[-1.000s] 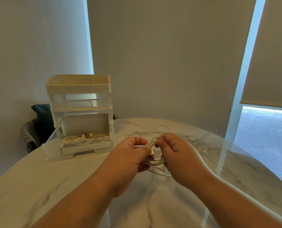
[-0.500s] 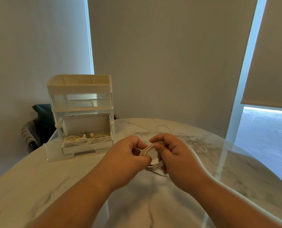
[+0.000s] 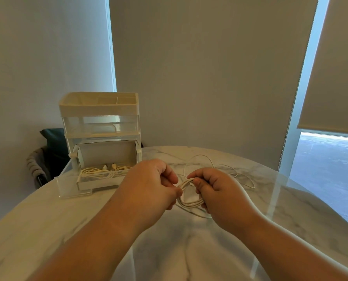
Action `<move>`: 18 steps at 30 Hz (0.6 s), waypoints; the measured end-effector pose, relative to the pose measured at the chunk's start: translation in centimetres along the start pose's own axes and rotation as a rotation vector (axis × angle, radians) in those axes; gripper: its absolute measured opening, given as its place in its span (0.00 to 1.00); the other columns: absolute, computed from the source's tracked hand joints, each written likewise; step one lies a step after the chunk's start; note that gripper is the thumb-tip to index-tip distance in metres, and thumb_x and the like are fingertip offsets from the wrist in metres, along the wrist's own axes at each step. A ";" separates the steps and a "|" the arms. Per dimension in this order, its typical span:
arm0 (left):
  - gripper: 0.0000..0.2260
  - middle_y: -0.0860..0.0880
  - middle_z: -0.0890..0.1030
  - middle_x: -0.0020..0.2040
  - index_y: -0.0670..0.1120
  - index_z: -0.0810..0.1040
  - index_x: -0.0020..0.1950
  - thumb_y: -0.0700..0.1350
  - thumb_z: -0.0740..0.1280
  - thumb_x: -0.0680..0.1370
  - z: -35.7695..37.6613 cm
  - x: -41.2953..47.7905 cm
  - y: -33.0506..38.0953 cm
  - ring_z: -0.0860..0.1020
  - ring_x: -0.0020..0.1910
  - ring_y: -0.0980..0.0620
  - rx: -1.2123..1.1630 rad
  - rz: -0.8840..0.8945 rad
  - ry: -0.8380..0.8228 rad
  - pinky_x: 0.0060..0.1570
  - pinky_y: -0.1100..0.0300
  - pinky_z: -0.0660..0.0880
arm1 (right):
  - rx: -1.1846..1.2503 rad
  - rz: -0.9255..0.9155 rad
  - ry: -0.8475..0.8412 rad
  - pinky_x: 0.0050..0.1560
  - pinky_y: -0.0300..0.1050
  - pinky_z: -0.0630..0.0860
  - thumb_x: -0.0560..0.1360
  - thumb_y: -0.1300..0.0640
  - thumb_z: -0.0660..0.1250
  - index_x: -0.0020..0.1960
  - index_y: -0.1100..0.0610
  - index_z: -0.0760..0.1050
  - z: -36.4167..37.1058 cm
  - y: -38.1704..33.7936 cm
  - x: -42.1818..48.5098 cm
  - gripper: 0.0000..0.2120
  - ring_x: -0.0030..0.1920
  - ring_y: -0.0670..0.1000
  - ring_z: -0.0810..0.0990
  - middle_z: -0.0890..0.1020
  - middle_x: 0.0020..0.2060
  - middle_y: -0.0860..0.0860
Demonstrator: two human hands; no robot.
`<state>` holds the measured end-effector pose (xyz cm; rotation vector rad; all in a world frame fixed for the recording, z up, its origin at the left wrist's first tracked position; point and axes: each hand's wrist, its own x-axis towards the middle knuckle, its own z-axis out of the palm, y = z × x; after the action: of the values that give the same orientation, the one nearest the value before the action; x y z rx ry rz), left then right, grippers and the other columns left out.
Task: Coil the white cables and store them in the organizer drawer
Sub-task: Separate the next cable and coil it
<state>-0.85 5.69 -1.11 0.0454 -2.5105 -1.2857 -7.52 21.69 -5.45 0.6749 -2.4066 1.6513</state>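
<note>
A white cable is wound into several small loops between my hands, just above the marble table. My left hand pinches the left side of the coil. My right hand grips its right side with the thumb on top. The cable's loose tail lies in wide curves on the table behind my right hand. The clear organizer stands at the far left, its bottom drawer pulled out, with coiled white cables inside.
A dark chair sits behind the table at the left, beside the organizer. The round table's edge curves off to the right toward a window with a lowered blind.
My hands have shifted slightly lower and to the left, and the coil has tightened as more cable was wound on. The organizer and its drawer have not moved.
</note>
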 end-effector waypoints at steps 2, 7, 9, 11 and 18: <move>0.09 0.50 0.84 0.32 0.46 0.77 0.46 0.40 0.76 0.72 -0.3 -0.1 0.1 0.84 0.31 0.54 -0.041 -0.023 -0.007 0.35 0.58 0.82 | -0.013 -0.009 0.008 0.39 0.43 0.72 0.80 0.57 0.64 0.49 0.46 0.81 -0.1 0.1 0.1 0.09 0.33 0.41 0.75 0.80 0.31 0.39; 0.11 0.44 0.85 0.37 0.46 0.76 0.51 0.38 0.76 0.73 -0.3 0.1 -0.1 0.85 0.34 0.49 -0.149 -0.161 -0.101 0.37 0.55 0.83 | 0.045 -0.016 0.022 0.38 0.44 0.77 0.81 0.58 0.64 0.51 0.44 0.80 -0.4 -0.2 -0.1 0.10 0.34 0.43 0.77 0.83 0.37 0.46; 0.12 0.45 0.85 0.41 0.52 0.78 0.53 0.40 0.75 0.74 0.3 0.3 -0.7 0.85 0.38 0.50 -0.121 -0.205 -0.178 0.38 0.55 0.84 | 0.052 -0.017 -0.014 0.38 0.40 0.78 0.81 0.57 0.65 0.52 0.42 0.79 -0.5 -0.4 -0.2 0.10 0.34 0.42 0.78 0.84 0.40 0.45; 0.10 0.48 0.84 0.44 0.56 0.80 0.52 0.43 0.74 0.74 0.5 0.5 -1.2 0.83 0.43 0.51 -0.090 -0.202 -0.205 0.40 0.55 0.84 | 0.039 -0.024 -0.059 0.37 0.37 0.76 0.81 0.56 0.65 0.51 0.42 0.80 -0.5 -0.5 -0.3 0.10 0.35 0.41 0.78 0.84 0.41 0.44; 0.07 0.48 0.85 0.44 0.51 0.83 0.51 0.42 0.73 0.75 0.8 0.8 -1.3 0.84 0.44 0.51 -0.283 -0.206 -0.204 0.43 0.53 0.83 | 0.097 -0.033 -0.076 0.39 0.36 0.74 0.80 0.52 0.66 0.54 0.41 0.81 -0.5 -0.3 -0.1 0.07 0.34 0.40 0.77 0.82 0.37 0.42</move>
<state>-1.99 5.40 -2.34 0.1158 -2.5135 -1.8018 -7.37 22.12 -5.07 0.8022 -2.3641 1.7699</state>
